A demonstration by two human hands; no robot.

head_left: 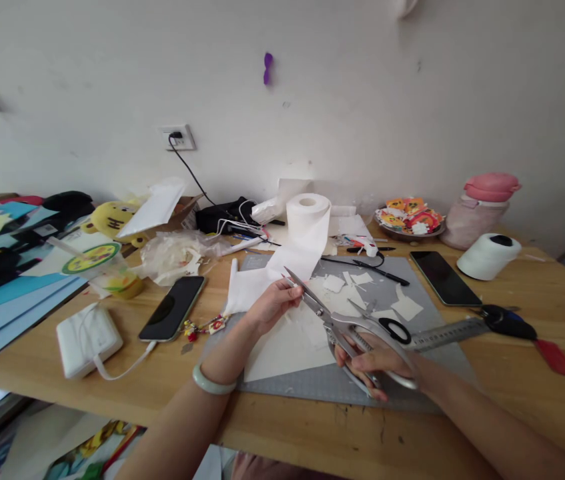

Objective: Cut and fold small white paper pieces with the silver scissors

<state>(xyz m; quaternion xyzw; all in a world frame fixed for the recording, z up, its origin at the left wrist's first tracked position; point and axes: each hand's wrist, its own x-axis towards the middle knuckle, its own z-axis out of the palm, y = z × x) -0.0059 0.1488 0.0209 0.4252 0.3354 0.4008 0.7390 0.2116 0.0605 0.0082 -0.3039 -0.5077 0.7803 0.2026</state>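
My right hand (pixel 375 363) is wrapped round the handles of large metal scissors (pixel 329 317), whose blades are parted and point up and left. At the blade tips, my left hand (pixel 277 303) is closed in a pinch. Whatever lies between its fingers is too small to make out. Beneath both hands a sheet of cream paper (pixel 277 353) lies on a grey cutting mat (pixel 307 388). Paper scraps (pixel 406 307) are scattered to the right. A smaller pair of scissors with black-ringed handles (pixel 396 330) lies just behind my right hand.
A white paper roll (pixel 307 223) stands behind, its strip trailing forward. Right are a steel ruler (pixel 449 333), a phone (pixel 445 277), a thread spool (pixel 487 258) and a pink bottle (pixel 477 220). Left are another phone (pixel 173 310), a power bank (pixel 87 343) and a drink cup (pixel 112 273).
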